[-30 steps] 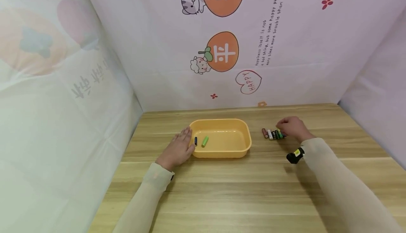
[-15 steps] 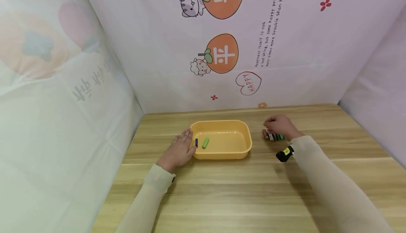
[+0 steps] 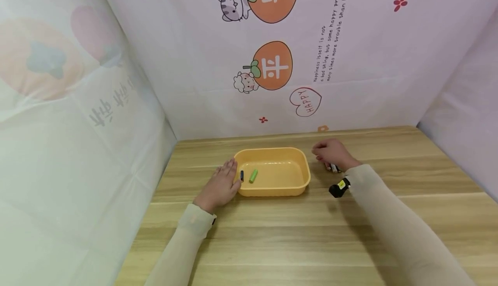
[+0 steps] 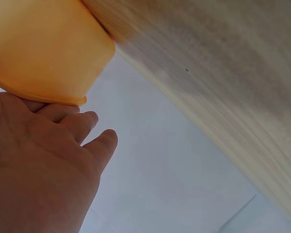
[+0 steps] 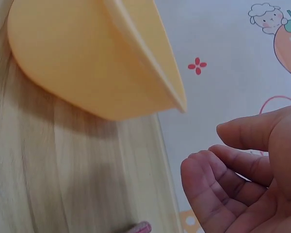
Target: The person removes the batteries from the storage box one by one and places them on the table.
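Note:
A shallow yellow-orange plastic tray [image 3: 272,192] stands on the table. Inside it, toward the left end, lie a dark blue battery [image 3: 242,176] and a light green battery [image 3: 253,176]. My left hand [image 3: 219,186] rests with straight fingers against the tray's left rim; the left wrist view has the fingers right at the rim [image 4: 48,99]. Just off the tray's right end is my right hand [image 3: 333,154], fingers loosely curled, thumb apart from the index finger, no object visible between them. Under it, a red battery [image 5: 141,227] and a white battery [image 3: 334,168] show, partly hidden.
The wooden table [image 3: 256,238] ends at the back against a white printed cloth [image 3: 202,78]. More cloth hangs at the left [image 3: 78,182] and right. A black wrist camera [image 3: 339,187] sits at the right cuff.
My right hand has moved left across the row of batteries toward the tray's right end. The left hand stays at the tray's left rim, and the two batteries inside lie as before.

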Available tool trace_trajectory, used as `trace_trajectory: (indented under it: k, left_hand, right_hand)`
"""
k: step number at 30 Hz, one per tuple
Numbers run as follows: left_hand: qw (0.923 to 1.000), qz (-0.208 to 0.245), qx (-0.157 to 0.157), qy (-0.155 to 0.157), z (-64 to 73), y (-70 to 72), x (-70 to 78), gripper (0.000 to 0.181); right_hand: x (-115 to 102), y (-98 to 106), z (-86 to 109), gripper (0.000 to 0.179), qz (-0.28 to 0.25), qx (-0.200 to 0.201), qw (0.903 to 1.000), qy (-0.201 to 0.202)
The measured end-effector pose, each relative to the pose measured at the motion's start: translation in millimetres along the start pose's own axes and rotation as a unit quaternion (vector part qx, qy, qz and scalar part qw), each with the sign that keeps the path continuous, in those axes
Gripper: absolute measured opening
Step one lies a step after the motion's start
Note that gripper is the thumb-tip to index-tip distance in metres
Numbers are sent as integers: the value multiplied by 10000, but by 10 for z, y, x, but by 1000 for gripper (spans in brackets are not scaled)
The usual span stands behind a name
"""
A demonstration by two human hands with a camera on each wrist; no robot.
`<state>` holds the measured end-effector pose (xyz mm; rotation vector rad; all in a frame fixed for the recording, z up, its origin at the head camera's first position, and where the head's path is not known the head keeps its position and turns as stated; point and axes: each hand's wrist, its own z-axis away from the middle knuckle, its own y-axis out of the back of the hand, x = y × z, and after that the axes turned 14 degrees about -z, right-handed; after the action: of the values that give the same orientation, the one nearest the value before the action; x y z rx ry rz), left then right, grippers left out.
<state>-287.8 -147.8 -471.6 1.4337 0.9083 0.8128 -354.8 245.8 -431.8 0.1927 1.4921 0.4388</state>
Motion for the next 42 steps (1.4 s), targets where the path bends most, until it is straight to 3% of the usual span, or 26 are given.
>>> trace_trajectory:
  k: [14,24,42]
  left_hand:
    - [9999,15,101,-43,-31,-15,-31,71]
    - [10000,7,98,-5,3,-44,-48,70]
    - [10000,-32,23,-41,-17,-27,-41,70]
  right_hand:
    - [-169,-198,-100,30,-181,-82,9993,322]
    - [-284,-422,-160,29,-393,-333,9984,237]
    - [-360,-988,-207,22,-689,-803,9937,359]
